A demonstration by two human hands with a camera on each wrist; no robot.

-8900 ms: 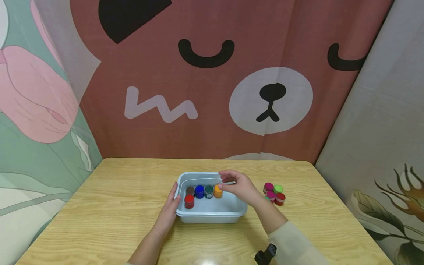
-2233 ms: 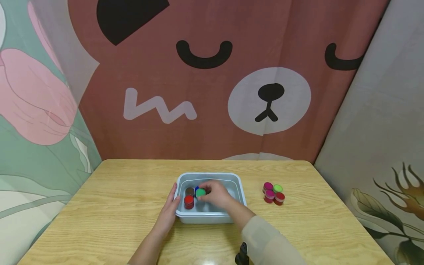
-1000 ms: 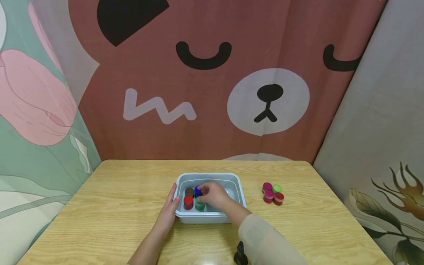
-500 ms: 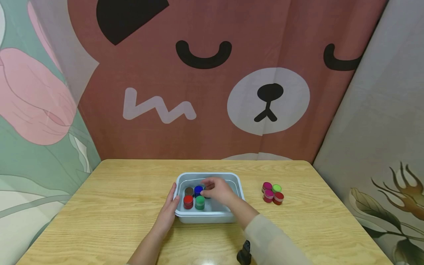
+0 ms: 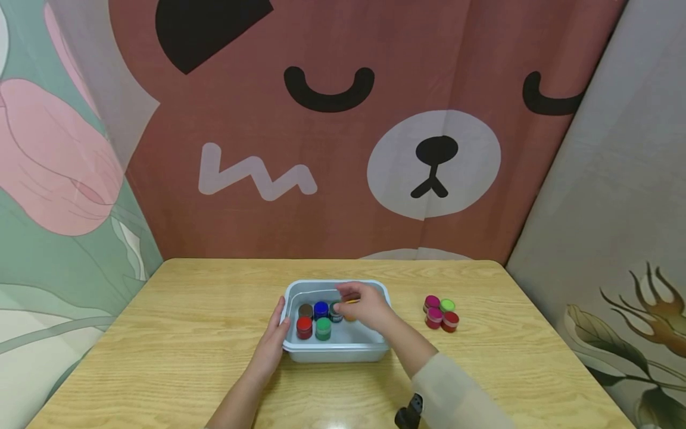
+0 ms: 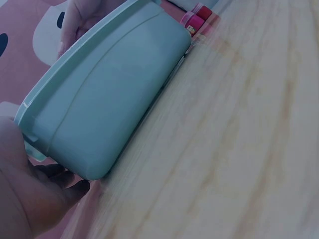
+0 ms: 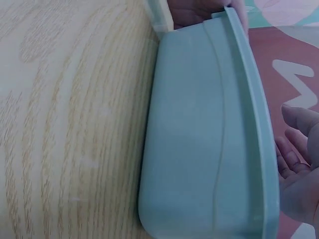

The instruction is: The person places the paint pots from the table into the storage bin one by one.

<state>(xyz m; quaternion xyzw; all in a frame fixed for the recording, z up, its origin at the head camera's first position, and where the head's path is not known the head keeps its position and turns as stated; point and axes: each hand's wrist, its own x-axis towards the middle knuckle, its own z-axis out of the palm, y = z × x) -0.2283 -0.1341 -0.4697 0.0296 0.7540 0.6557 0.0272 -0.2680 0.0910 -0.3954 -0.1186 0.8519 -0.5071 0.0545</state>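
A pale blue plastic tub point(image 5: 337, 356) stands on the table, seen from its sides in both wrist views. My left hand point(image 5: 270, 336) grips its left end, thumb at the rim and fingers round the corner in the left wrist view. Inside, a brown paint pot point(image 5: 306, 311), a blue pot point(image 5: 321, 310), a dark green pot point(image 5: 336, 314) and an orange pot point(image 5: 350, 317) form the back row. A red pot point(image 5: 304, 328) and a green pot point(image 5: 323, 329) sit in front. My right hand point(image 5: 370, 307), fingers loosely bent and holding nothing, hovers over the orange pot, partly hiding it.
Right of the tub, a lime-lidded pot point(image 5: 447, 305), a dark red pot point(image 5: 450, 322) and two magenta pots point(image 5: 434, 318) cluster on the wooden table point(image 5: 214, 310). A printed curtain point(image 5: 321, 226) hangs behind the table's far edge.
The green pot, earlier among those on the table, was carried into the tub and set right of the red one. My right hand let it go and drew back rightward. The left hand stayed.
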